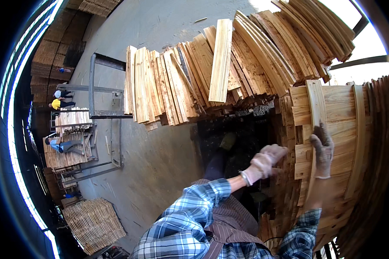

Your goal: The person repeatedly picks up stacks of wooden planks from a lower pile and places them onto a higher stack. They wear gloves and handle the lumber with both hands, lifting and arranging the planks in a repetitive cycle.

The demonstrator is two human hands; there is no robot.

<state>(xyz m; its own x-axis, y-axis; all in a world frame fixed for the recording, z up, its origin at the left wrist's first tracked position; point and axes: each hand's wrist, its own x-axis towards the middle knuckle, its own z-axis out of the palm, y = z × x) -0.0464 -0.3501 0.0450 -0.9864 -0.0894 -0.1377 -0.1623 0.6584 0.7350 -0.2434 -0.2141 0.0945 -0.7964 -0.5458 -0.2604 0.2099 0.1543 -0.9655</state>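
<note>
My right hand, in a worn pale glove with dark fingertips, lies stretched along a narrow wooden slat. This slat crosses a stack of planks on my right. A second slat lies across the same stack, farther right. At the stack's near-left edge hovers my left hand, in a pinkish-white glove, slightly blurred. Its fingers point toward the uneven plank ends, with thumb and fingers apart and nothing visible in them. Whether it touches the plank ends I cannot tell.
Ahead, a long row of loose boards rests by a metal frame, one board lying on top. Wood bundles stand lower left. Several people, one in a yellow shirt, are far off at left. My shoe is below.
</note>
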